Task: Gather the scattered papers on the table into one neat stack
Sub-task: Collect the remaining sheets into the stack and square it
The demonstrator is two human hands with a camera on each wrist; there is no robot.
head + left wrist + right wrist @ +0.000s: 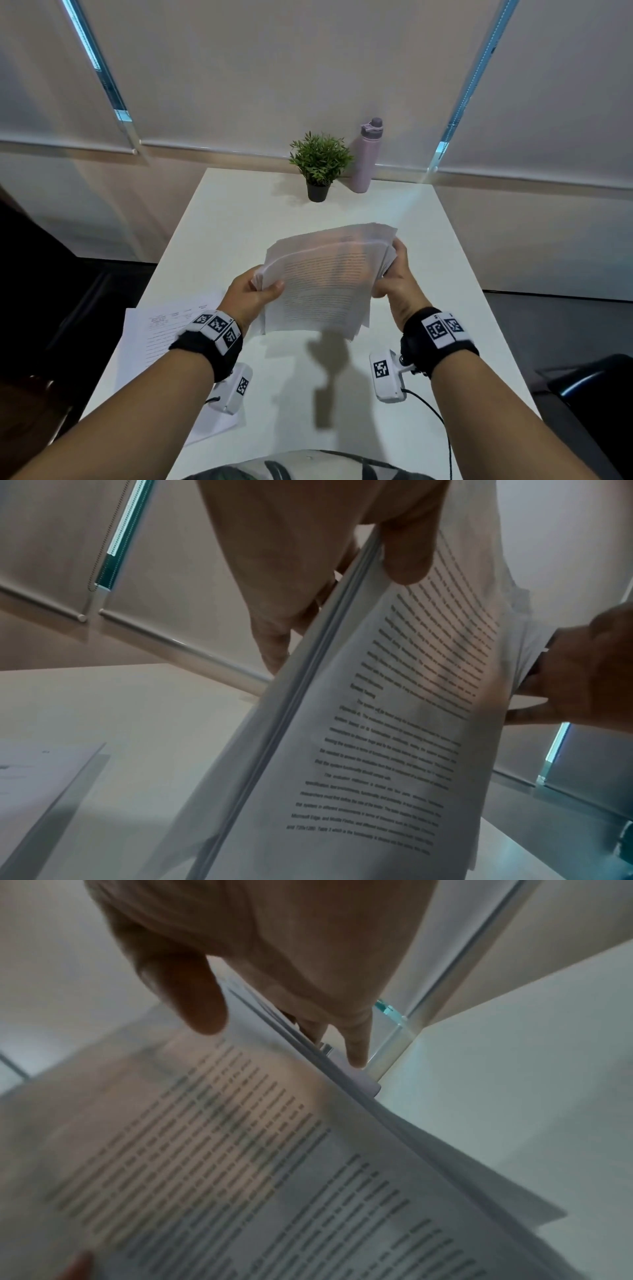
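Observation:
Both hands hold a sheaf of printed papers (325, 277) up above the white table (428, 274), its sheets uneven at the edges. My left hand (255, 291) pinches the sheaf's left edge, thumb on the top page. My right hand (395, 274) grips the right edge. The left wrist view shows the thumb on the printed papers (394, 723) with fingers behind. In the right wrist view the thumb lies on the papers (240, 1164) and fingers curl under the edge. One more printed sheet (161, 329) lies flat on the table's left side, partly under my left forearm.
A small potted plant (320, 164) and a lilac water bottle (366, 154) stand at the table's far edge. Roller blinds cover the windows behind. A dark chair (596, 380) sits off the table's right side.

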